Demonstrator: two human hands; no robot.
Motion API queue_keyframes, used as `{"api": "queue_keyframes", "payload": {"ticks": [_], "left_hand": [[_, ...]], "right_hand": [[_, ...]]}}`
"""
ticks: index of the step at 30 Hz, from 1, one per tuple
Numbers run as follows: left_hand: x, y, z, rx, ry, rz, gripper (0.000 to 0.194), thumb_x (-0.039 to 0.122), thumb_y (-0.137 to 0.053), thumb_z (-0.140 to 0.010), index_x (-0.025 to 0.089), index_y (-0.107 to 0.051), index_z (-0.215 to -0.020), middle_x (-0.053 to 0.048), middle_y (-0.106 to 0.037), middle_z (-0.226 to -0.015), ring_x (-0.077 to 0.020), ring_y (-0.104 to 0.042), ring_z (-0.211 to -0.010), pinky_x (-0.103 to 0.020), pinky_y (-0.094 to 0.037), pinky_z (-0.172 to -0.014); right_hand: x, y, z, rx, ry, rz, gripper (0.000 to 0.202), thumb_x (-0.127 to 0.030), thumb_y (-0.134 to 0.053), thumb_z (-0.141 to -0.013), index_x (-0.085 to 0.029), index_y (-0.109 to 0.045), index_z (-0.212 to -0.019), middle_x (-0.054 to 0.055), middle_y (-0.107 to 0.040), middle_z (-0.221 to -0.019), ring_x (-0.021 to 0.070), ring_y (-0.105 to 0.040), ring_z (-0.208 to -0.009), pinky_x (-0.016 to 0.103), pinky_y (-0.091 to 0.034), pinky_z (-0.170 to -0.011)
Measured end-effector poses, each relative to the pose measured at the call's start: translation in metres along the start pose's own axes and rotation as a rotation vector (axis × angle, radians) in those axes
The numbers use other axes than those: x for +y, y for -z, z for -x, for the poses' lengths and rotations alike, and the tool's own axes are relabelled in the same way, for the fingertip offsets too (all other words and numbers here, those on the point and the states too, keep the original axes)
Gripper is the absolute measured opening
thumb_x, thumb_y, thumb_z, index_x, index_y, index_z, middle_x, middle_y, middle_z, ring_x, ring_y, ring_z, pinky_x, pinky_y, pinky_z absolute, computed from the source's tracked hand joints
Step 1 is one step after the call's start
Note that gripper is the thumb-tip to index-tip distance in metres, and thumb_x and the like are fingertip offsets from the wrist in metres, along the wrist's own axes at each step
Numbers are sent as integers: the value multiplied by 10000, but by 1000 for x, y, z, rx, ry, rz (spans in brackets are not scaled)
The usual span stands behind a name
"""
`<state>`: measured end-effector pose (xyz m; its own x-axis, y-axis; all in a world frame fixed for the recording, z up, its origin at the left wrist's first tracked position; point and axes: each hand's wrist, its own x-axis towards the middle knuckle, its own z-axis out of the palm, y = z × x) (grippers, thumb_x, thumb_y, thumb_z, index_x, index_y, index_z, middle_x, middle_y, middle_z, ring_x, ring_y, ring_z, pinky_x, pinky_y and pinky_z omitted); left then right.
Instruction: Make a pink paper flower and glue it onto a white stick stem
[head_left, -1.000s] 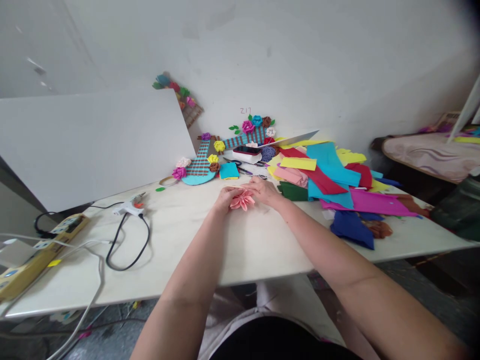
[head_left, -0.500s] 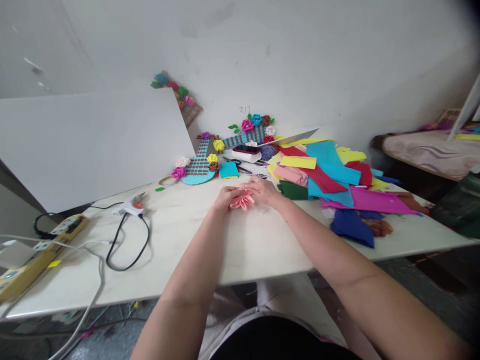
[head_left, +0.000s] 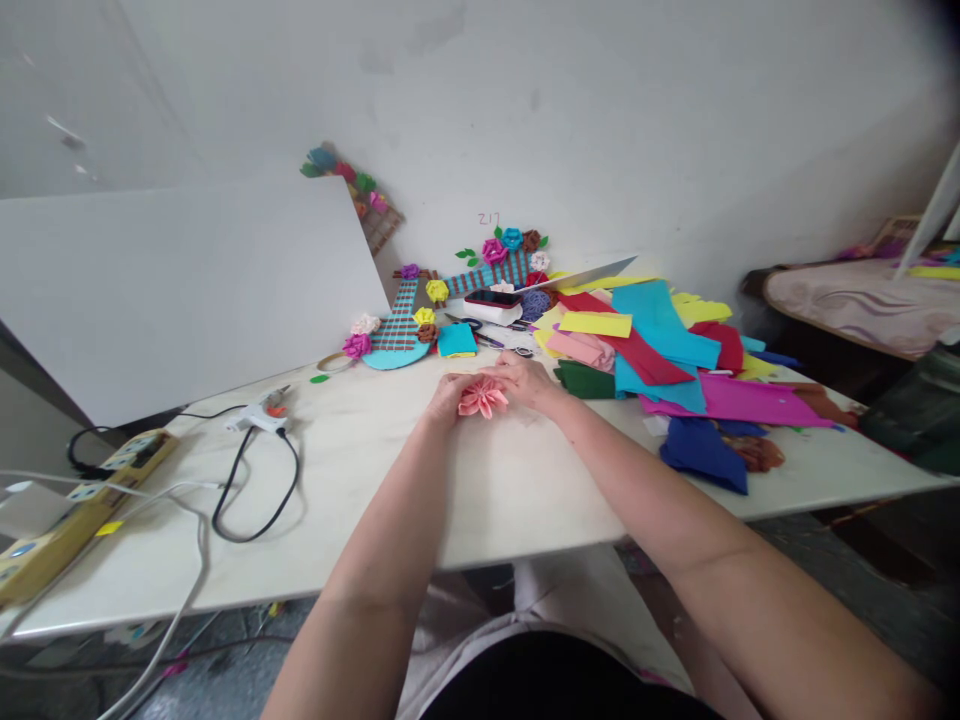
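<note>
A pink paper flower (head_left: 484,399) with pointed petals is held low over the white table (head_left: 360,450), between both hands. My left hand (head_left: 452,393) grips its left side, fingers closed on the petals. From the upper right, my right hand (head_left: 523,380) has its fingers pressed on the flower's back edge. Just behind the hands lies a small stack of blue squares (head_left: 457,340). Farther back left, a blue guitar-shaped piece (head_left: 397,350) carries brown strips and paper flowers.
Coloured crepe paper (head_left: 660,330) is heaped on the right. A white glue gun (head_left: 259,412) with a black cord lies left, near a power strip (head_left: 90,505). A phone (head_left: 493,299) rests on a white box. A large white board (head_left: 195,290) leans behind.
The flower has tilted slightly, so that its petals show more from above. Both hands keep nearly the same place and hold.
</note>
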<state>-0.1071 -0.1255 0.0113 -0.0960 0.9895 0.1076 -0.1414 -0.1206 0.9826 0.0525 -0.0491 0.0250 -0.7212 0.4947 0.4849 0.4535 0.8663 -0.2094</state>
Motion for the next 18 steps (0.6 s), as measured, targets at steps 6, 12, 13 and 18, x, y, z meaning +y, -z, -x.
{"api": "queue_keyframes", "payload": {"ticks": [6,12,13,18], "left_hand": [[0,1,-1,7,3,15,295,358,-692,-643,65,-666,-615,-120,-667,-573,-153,-574,-452,-246,-375,-451],[3,-1,1,78,30,13,285,350,-710,-608,81,-617,-585,-79,-619,-512,-141,-538,-429,-253,-355,-447],[3,-1,1,91,29,20,281,346,-710,-604,85,-609,-576,-73,-611,-505,-140,-531,-423,-254,-348,-442],[0,0,-3,140,4,5,271,333,-711,-594,97,-590,-541,-54,-585,-482,-130,-516,-424,-248,-333,-440]], "right_hand": [[3,-4,0,11,9,-38,327,-230,-511,-889,-290,-682,-1162,50,-636,-1039,168,-601,-900,247,-443,-730],[3,-7,-3,48,-20,-143,301,-248,-496,-907,-285,-699,-1126,43,-653,-978,153,-606,-877,241,-443,-714],[2,-7,-4,54,-28,-159,290,-259,-501,-907,-281,-706,-1110,41,-656,-968,150,-605,-866,240,-443,-711],[-6,-3,-4,67,-88,-234,243,-310,-526,-893,-237,-758,-907,35,-665,-880,146,-599,-806,242,-440,-703]]}}
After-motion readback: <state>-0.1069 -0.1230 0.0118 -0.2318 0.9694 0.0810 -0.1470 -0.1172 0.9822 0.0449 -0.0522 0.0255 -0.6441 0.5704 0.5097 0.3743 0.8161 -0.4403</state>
